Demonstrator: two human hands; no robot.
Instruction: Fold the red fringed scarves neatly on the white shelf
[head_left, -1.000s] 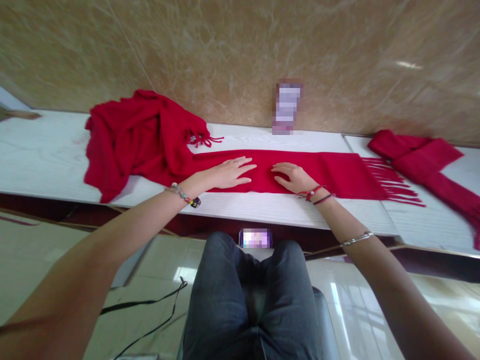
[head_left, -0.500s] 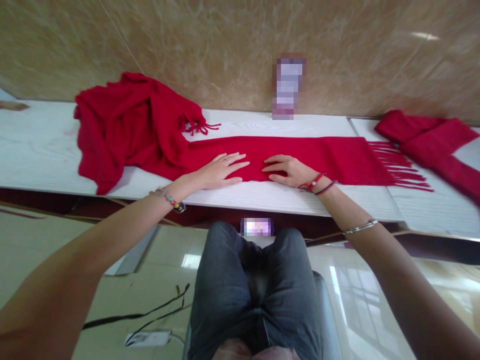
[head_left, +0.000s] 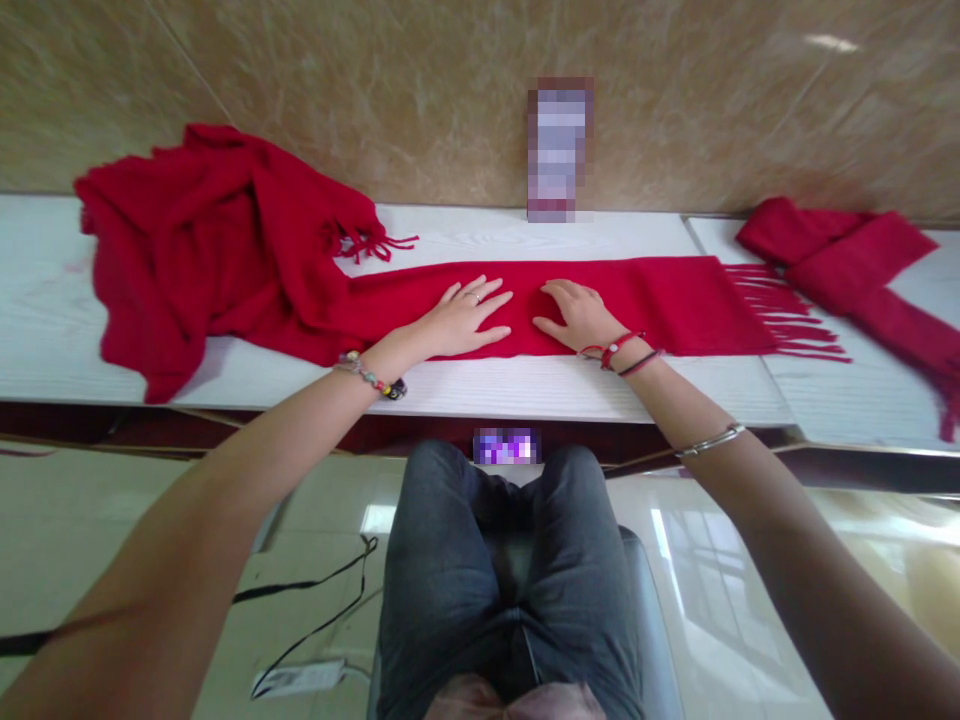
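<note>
A red scarf [head_left: 660,305] lies along the white tabletop, its right part flat and ending in a fringe. Toward the left it runs into a heaped, rumpled mass with another fringed end at the back. My left hand [head_left: 466,318] rests on the flat stretch, palm down with fingers spread. To its right, my right hand [head_left: 581,315] lies on the same stretch with fingers slightly bent and apart. A short gap of red cloth shows between the two hands. Neither hand grips the cloth.
A second red scarf [head_left: 847,255] lies loosely folded at the right end of the white table [head_left: 525,385]. Behind stands a brown marbled wall [head_left: 375,90] with a blurred-out rectangular item [head_left: 559,150] against it. Below, a power strip [head_left: 300,678] and dark cords lie on the tiled floor.
My left hand has shifted a little right and back over the cloth. My right hand has moved slightly back. The whole view has tilted a little, and the heaped scarf part appears farther left.
</note>
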